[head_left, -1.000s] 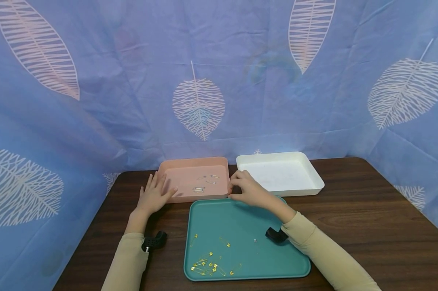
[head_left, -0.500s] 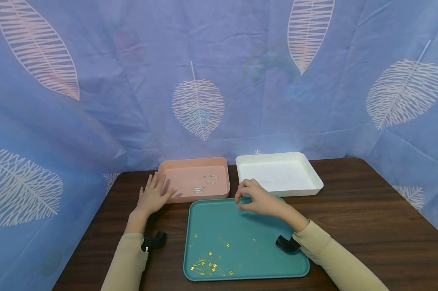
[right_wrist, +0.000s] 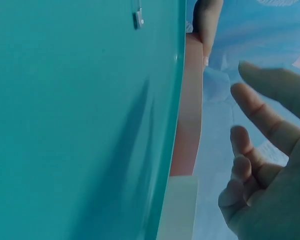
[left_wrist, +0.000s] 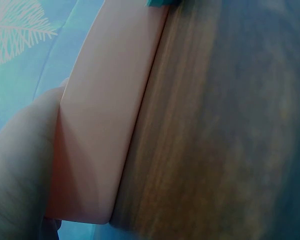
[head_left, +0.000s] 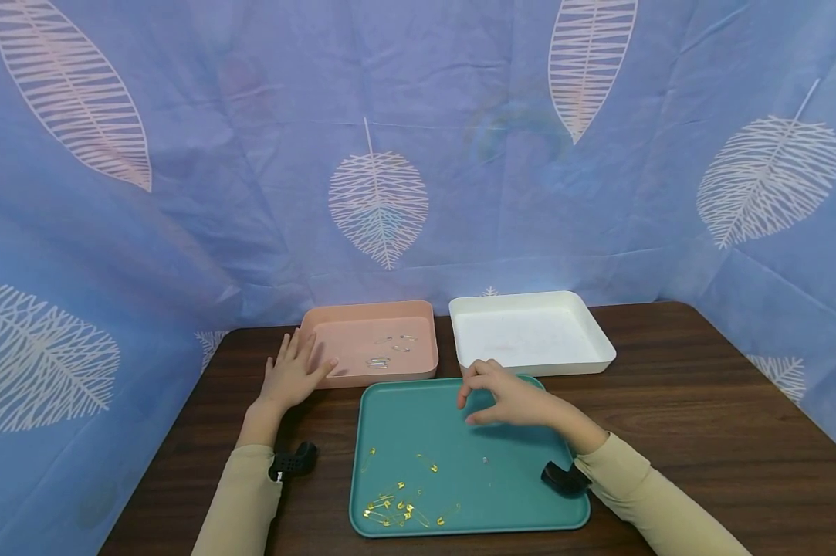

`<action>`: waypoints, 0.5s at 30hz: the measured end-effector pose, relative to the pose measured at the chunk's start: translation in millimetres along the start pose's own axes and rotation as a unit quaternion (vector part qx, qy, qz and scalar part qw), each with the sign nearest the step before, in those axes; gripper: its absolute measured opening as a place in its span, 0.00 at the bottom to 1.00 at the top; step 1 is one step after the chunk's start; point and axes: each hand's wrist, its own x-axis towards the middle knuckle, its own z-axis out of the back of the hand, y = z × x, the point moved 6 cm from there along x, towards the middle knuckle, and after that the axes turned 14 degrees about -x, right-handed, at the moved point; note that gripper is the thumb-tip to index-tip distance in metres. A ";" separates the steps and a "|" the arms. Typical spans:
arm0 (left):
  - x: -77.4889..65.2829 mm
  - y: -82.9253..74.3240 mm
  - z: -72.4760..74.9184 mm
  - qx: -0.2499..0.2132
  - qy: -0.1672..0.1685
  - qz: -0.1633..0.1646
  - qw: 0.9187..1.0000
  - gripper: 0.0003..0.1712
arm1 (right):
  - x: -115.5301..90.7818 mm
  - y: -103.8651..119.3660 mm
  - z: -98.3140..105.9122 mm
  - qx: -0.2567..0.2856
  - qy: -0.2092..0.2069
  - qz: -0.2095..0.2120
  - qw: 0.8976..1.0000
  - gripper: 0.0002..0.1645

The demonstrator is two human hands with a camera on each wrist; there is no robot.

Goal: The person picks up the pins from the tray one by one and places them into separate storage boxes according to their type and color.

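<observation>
Nearer the person point(head_left: 240, 502) than both hands point(head_left: 289, 382) point(head_left: 511, 398), gold safety pins point(head_left: 409, 508).

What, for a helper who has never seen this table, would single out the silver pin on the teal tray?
On the wooden table, find the teal tray, frontmost of three. Near its middle lies the silver pin. The gold pins all lie further left; on this tray, it alone is silver.

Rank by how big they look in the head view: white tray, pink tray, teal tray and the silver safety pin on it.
1. Teal tray
2. Pink tray and white tray, too alike to rank
3. Silver safety pin
</observation>
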 end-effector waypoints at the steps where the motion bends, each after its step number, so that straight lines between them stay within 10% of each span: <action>1: -0.1 0.1 0.3 -0.001 -0.003 -0.001 1.000 0.52 | -1.2 -0.4 -0.8 0.001 0.007 0.004 1.000 0.10; 15: 0.6 1.5 -0.5 0.002 -0.005 -0.006 1.000 0.50 | -11.7 -6.8 -19.8 0.016 0.134 0.070 0.988 0.15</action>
